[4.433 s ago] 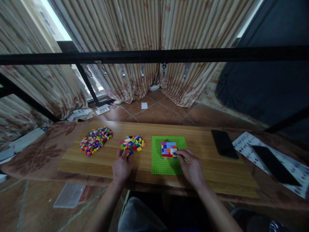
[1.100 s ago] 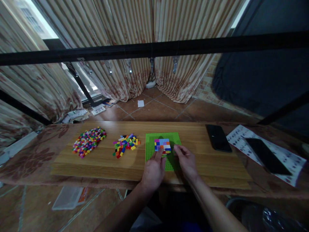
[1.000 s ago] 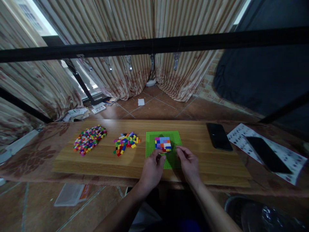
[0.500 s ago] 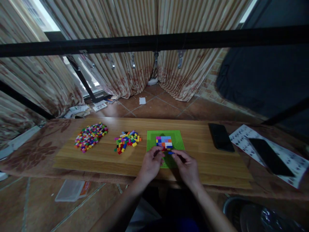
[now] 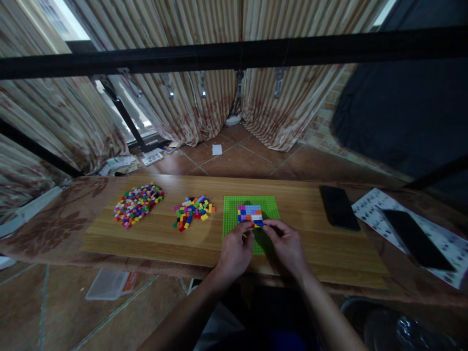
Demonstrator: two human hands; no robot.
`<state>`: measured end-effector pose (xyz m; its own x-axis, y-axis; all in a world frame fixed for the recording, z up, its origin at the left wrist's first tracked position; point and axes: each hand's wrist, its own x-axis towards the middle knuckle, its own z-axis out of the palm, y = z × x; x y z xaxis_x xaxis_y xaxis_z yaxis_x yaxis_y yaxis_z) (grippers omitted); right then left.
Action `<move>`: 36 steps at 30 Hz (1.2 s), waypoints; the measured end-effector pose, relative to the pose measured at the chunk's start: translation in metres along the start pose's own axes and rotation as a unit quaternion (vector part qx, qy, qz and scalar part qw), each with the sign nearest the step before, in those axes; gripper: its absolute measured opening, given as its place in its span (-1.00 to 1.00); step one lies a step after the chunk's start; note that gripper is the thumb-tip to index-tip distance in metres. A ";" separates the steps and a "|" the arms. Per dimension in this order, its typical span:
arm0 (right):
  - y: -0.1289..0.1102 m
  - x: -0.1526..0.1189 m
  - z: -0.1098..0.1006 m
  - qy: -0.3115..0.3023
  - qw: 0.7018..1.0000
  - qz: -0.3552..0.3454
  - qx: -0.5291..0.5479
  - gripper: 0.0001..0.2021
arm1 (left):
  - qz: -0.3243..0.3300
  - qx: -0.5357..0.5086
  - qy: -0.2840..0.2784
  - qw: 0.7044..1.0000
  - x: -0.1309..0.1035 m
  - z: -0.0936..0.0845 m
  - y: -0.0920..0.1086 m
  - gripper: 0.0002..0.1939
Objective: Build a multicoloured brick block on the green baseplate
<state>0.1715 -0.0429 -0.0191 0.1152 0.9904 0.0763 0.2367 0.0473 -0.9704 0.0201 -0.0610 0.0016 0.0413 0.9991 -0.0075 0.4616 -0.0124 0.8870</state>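
Green baseplate: on wood counter, just below ctr of frame, brick block on top. L hand: fingers curled at block's lower edge, can't tell if gripping. R hand: pinching blue brick, block's lower R corner.

The person has bare forearms and fingers, grey clothing and dark-blue clothing.

Striped curtains hang to a brown tiled floor behind a black rail
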 end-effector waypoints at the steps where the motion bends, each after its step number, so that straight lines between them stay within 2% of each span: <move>1: 0.000 0.000 0.000 -0.007 1.000 -0.006 -0.005 -0.79 | -0.003 0.003 -0.005 1.000 -0.001 0.001 0.000 -0.66; 7: -0.001 0.001 0.002 0.005 0.999 -0.038 -0.018 -0.82 | 0.007 0.042 -0.013 0.999 -0.007 0.005 0.000 -0.56; 11: -0.002 0.001 0.005 0.019 0.999 -0.027 0.002 -0.85 | 0.020 0.083 -0.022 0.996 -0.010 0.006 0.002 -0.52; 15: -0.002 0.002 0.011 0.052 0.997 0.031 0.055 -0.81 | 0.033 0.112 -0.028 0.993 -0.011 0.007 0.002 -0.51; 20: -0.007 0.004 0.018 0.090 0.979 0.110 0.147 -0.73 | 0.050 0.143 -0.027 0.988 -0.011 0.008 0.000 -0.50; 26: -0.009 0.008 0.021 0.096 0.961 0.167 0.199 -0.72 | 0.051 0.196 -0.033 0.979 -0.011 0.008 0.002 -0.45; 30: -0.008 0.010 0.018 0.082 0.962 0.184 0.184 -0.73 | 0.072 0.270 -0.061 0.958 -0.010 0.008 0.004 -0.43; 36: -0.005 0.015 0.018 0.068 0.956 0.220 0.181 -0.74 | 0.073 0.402 -0.104 0.907 -0.006 0.011 0.008 -0.40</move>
<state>0.1549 -0.0255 -0.0170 0.2571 0.9002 -0.3514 -0.2091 -0.3032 -0.9297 0.0336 -0.0674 0.0034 0.2817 0.9564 -0.0771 0.9308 -0.2530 0.2638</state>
